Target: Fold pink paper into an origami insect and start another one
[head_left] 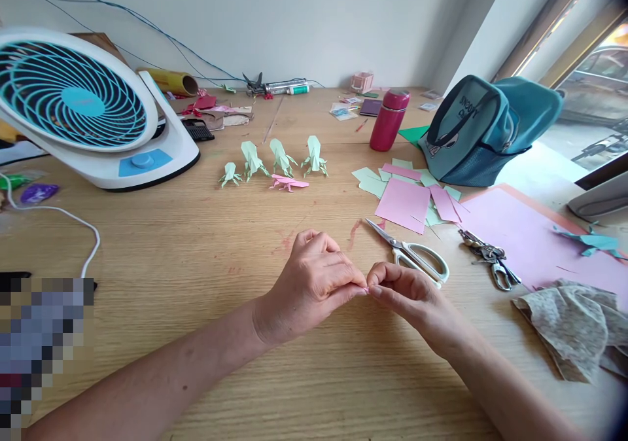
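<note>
My left hand and my right hand meet fingertip to fingertip over the table. Between their pinched fingers shows a tiny bit of pink paper; the fingers hide the rest of it. Just behind my right hand lie scissors with white handles, blades pointing away to the left. Farther back stand several pale green folded paper insects in a row. In front of them rests a pink folded paper insect.
A white and blue fan stands at left, a magenta flask and teal bag at back right. Pink and green paper pieces, keys, a large pink sheet and a crumpled cloth lie at right.
</note>
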`<state>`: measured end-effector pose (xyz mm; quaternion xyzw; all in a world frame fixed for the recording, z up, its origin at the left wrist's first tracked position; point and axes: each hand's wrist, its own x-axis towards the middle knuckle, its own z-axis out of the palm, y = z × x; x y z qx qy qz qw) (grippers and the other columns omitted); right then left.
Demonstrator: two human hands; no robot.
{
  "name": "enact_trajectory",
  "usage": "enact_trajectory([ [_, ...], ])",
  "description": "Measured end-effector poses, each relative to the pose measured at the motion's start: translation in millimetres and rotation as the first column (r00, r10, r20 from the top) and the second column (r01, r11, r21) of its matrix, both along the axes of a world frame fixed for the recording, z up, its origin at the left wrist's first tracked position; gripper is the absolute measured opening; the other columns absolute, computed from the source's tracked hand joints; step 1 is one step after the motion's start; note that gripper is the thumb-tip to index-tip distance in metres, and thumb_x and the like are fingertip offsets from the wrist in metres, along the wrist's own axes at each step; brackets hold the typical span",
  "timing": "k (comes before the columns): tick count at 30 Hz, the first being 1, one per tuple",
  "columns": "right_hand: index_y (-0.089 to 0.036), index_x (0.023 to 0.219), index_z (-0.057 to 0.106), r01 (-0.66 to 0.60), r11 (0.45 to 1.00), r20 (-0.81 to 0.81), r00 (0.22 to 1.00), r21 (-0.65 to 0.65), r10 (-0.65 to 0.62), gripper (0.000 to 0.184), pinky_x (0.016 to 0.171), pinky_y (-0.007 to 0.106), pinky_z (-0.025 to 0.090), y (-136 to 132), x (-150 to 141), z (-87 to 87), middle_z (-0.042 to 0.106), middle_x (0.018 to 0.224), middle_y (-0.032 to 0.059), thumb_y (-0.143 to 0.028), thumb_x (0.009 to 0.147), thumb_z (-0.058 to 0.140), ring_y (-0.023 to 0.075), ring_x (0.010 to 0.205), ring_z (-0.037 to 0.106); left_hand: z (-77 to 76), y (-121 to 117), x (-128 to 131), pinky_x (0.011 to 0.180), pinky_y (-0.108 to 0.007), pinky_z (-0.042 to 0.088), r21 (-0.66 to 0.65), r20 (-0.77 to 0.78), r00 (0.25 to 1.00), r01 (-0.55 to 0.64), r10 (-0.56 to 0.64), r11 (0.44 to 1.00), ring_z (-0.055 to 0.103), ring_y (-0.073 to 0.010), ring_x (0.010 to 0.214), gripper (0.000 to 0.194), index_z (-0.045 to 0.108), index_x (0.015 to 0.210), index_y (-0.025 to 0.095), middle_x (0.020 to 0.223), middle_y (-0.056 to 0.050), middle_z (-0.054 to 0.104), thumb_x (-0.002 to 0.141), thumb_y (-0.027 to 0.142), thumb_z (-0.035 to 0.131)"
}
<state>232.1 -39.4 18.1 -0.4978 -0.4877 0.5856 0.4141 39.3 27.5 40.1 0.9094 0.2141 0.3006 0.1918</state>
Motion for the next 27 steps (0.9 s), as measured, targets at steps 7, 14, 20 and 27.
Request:
enact_trajectory([
  [7, -0.018, 0.079, 0.063, -0.026, 0.999, -0.004, 1.000, -0.021, 0.026, 0.033, 0.065, 0.028, 0.036, 0.6, 1.0, 1.0, 0.058, 0.075, 0.0009, -0.050, 0.078, 0.072, 0.0148, 0.070, 0.047, -1.8, -0.3, 0.7, 0.091, -0.034, 0.031, -0.033, 0.010, 1.000, 0.024, -0.024, 0.999, 0.052, -0.0161, 0.085, 0.008, 0.072, 0.083, 0.024, 0.076, 0.004, 0.072, 0.089, 0.022, 0.067],
  [14, -0.018, 0.079, 0.064, -0.035, 0.996, -0.069, 0.997, -0.077, 0.030, 0.033, 0.066, 0.027, 0.036, 0.2, 4.7, 1.3, 0.060, 0.076, 0.0008, -0.049, 0.078, 0.073, 0.0138, 0.071, 0.048, -4.7, 1.6, 3.9, 0.090, -0.031, 0.036, -0.184, 0.055, 0.998, -0.010, 0.020, 0.983, 0.054, -0.0151, 0.081, 0.004, 0.072, 0.080, 0.023, 0.072, 0.003, 0.068, 0.082, 0.021, 0.075],
  [20, -0.018, 0.077, 0.066, -0.005, 0.997, -0.018, 1.000, -0.076, 0.003, 0.038, 0.060, 0.027, 0.034, 0.9, 4.0, 2.8, 0.057, 0.071, 0.0006, -0.054, 0.074, 0.074, 0.0134, 0.066, 0.044, -5.3, 5.1, 4.8, 0.085, -0.030, 0.037, -0.179, 0.086, 0.996, 0.024, -0.008, 0.984, 0.055, -0.0140, 0.076, 0.006, 0.073, 0.077, 0.022, 0.072, 0.002, 0.069, 0.083, 0.022, 0.075],
  [27, -0.018, 0.073, 0.066, 0.030, 0.989, -0.021, 0.999, -0.145, -0.034, 0.037, 0.057, 0.026, 0.029, 1.0, 3.2, 0.9, 0.052, 0.067, -0.0006, -0.052, 0.067, 0.080, 0.0133, 0.065, 0.039, -2.4, 2.5, 0.2, 0.089, -0.033, 0.035, -0.041, 0.025, 0.999, 0.037, -0.036, 0.998, 0.055, -0.0153, 0.085, 0.008, 0.073, 0.085, 0.025, 0.081, 0.002, 0.073, 0.089, 0.023, 0.067],
])
